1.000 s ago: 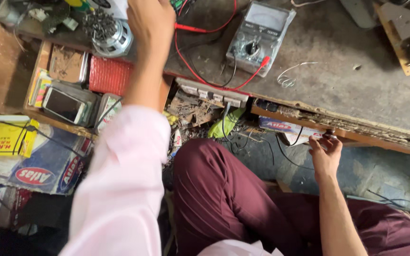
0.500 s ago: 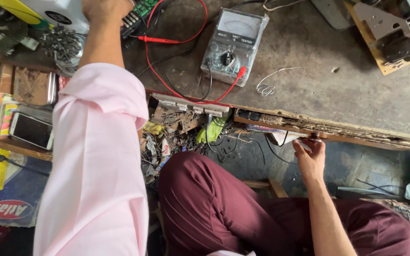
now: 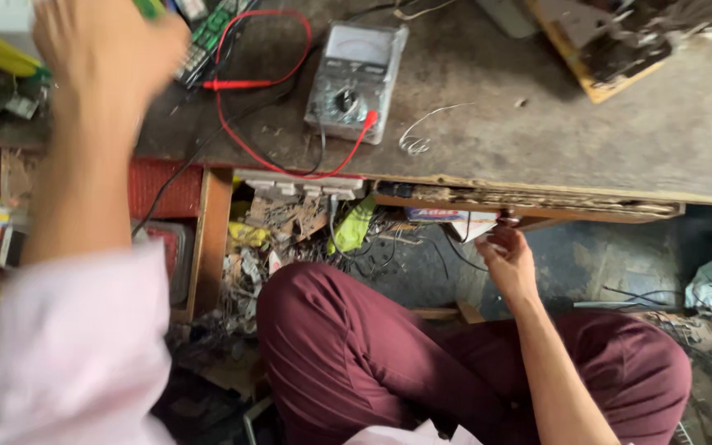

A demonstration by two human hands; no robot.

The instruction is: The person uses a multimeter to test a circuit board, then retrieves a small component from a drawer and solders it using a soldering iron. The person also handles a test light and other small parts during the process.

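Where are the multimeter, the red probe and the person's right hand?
multimeter (image 3: pixel 354 78): head view, point on the middle of its grey case, by the dial.
red probe (image 3: pixel 226 84): head view, point on its handle.
right hand (image 3: pixel 506 262): head view, point on the back of the hand.

A single head-worn camera looks steeply down over a worn workbench (image 3: pixel 537 140), close enough that the grey multimeter (image 3: pixel 354 78) sits near the top centre. The wearer's maroon-trousered lap fills the frame below the multimeter; the left hand (image 3: pixel 96 58) blurs at upper left of it, the right hand (image 3: pixel 506 257) lower right, under the bench edge.
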